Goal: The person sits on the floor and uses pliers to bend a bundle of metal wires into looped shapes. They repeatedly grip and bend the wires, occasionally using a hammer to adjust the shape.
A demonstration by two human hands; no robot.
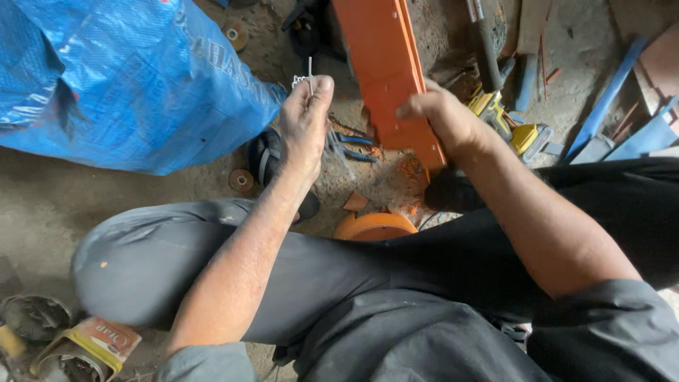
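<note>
Above the knees | left hand (305, 120) fingers pinch thin metal pins (309, 76) | right hand (437, 113) grips orange board (385, 64)

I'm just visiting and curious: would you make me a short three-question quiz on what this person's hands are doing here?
1. True or false: the right hand rests on the orange painted board.
2. What does the left hand pinch between its fingertips?
A. thin metal pins or nails
B. a paintbrush
C. a roll of tape
3. Fill in: the tool lying on the floor right of the board, with a yellow body, is a ____ tool.

Key
1. True; it grips the board's right edge.
2. A.
3. Power; its exact kind is hard to tell.
</note>
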